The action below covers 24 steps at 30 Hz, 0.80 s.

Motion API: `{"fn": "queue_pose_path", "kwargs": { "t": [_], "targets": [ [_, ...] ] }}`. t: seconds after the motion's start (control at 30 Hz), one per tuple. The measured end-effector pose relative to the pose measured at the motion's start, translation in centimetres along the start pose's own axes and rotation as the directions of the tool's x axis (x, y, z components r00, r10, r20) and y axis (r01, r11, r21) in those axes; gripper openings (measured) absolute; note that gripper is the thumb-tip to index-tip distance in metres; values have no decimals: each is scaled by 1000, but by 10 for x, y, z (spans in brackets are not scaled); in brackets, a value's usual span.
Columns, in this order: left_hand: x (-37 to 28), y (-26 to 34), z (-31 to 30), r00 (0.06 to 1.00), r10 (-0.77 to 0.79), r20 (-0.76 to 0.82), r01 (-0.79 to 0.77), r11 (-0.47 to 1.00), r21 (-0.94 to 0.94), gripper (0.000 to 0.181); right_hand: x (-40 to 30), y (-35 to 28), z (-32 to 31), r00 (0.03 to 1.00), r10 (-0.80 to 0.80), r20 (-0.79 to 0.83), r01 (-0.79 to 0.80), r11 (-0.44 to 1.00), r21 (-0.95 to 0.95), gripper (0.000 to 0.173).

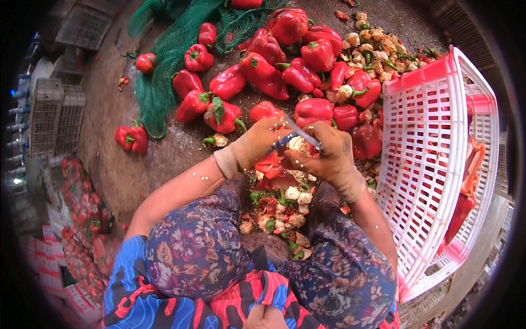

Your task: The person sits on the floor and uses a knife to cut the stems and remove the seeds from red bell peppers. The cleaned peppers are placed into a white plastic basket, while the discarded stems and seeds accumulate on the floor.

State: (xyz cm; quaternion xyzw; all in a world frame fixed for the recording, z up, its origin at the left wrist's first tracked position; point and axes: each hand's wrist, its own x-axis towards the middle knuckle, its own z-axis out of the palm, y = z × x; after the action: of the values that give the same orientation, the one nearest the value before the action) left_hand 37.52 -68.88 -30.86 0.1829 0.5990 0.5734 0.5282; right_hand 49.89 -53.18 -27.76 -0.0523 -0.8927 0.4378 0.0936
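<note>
My left hand (261, 142), in an orange-stained work glove, is closed on a cut red bell pepper (269, 165); a narrow blue band shows by its fingers. In a similar glove, my right hand (331, 154) is closed at the base of a blurred knife blade (302, 132), which slants up-left between the hands. A pale seed core (297, 144) shows between the hands; the fingers partly hide it. Just beyond lie whole red bell peppers (313, 111). Cut cores with green stems (292, 193) lie between my knees. Pale seeds stick to the gloves and forearms.
A white-and-pink plastic basket (423, 164) stands tilted at my right, with cut pepper pieces (464, 205) inside. A green mesh net (158, 98) lies front left. More cores (376, 53) are heaped front right. Net sacks of peppers (84, 201) and crates (47, 117) stand at far left.
</note>
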Motion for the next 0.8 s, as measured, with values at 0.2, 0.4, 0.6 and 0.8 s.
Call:
{"fn": "queue_pose_path", "kwargs": {
  "t": [0.2,0.4,0.6,0.8],
  "targets": [
    [0,-16,6,998,-61,-33,59,997,-57,27,-12,18,32,852,516,-89,-374,719,585,28],
    [-3,-4,15,987,127,-103,-59,864,501,25,-16,35,39,734,675,72,-349,285,893,30],
    [-9,2,2,984,131,-123,-60,885,462,24,-8,15,7,977,181,111,-195,971,140,43],
    [-6,-2,-3,996,83,-31,-66,927,369,25,-18,15,19,1000,22,-13,-22,998,-63,43]
  ]
}}
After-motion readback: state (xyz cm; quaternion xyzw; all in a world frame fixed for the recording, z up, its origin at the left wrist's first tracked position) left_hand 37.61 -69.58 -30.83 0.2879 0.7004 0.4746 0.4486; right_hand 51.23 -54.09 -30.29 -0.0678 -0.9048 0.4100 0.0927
